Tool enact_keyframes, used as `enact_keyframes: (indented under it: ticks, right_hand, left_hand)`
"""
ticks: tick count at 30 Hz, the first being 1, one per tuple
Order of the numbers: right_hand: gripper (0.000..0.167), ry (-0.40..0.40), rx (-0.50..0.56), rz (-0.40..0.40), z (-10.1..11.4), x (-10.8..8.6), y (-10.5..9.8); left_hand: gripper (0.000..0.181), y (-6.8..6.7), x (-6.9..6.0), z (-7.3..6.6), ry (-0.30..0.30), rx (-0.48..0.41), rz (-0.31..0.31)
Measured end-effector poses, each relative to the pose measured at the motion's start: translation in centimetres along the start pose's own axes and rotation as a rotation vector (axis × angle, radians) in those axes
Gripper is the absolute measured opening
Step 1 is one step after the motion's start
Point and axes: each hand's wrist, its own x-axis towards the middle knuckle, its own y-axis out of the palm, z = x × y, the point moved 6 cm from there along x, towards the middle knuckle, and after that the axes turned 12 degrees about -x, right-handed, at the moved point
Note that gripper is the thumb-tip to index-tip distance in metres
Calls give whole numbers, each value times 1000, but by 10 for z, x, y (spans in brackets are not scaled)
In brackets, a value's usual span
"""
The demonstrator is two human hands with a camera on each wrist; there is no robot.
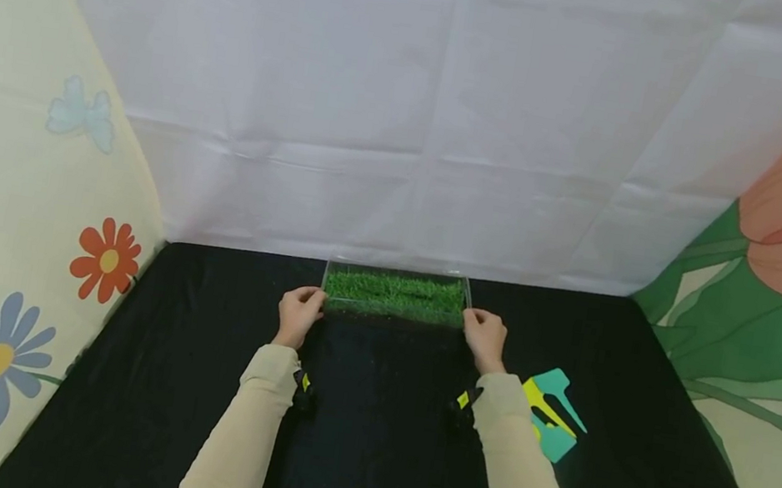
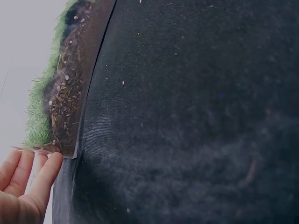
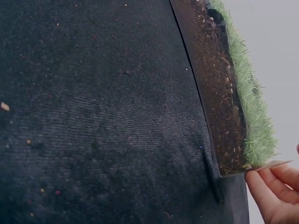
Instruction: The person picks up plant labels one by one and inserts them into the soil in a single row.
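A long clear plastic box [image 1: 392, 311] stands near the back edge of the black cloth, with brown soil [image 2: 67, 100] visible through its front wall. Short green grass [image 1: 392, 287] covers the soil. At the box's left end, my left hand [image 1: 299, 316] grips the front corner, its thumb and fingertips against the end wall. My right hand [image 1: 485, 341] holds the opposite end the same way; in the right wrist view its thumb [image 3: 258, 189] meets the lower corner. The far fingertips of both hands are partly hidden behind the end walls.
Several teal and yellow T-shaped plant labels [image 1: 551, 415] lie on the black cloth [image 1: 366, 460] beside my right forearm. Small crumbs [image 3: 4, 107] dot the cloth. A white sheet [image 1: 411, 112] hangs behind the box, with flowered cloths on both sides.
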Motion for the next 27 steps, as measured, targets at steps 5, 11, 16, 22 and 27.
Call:
enact_keyframes:
  ticks: [5, 11, 16, 22, 27]
  right_hand:
    - [25, -35, 28, -35, 1, -4, -3]
    - [26, -22, 20, -21, -2, -7, -1]
    - [27, -13, 14, 6, -4, -10, 1]
    - [30, 1, 21, 5, -6, -13, 1]
    - [38, 3, 43, 37, -7, -16, 2]
  left_hand:
    - [25, -2, -3, 1, -12, -14, -1]
    - [26, -5, -4, 1, -7, -19, 5]
    - [26, -6, -6, 2, -3, -8, -9]
    - [27, -6, -10, 3, -16, -29, 5]
    - [32, -7, -9, 4, -29, -90, 64]
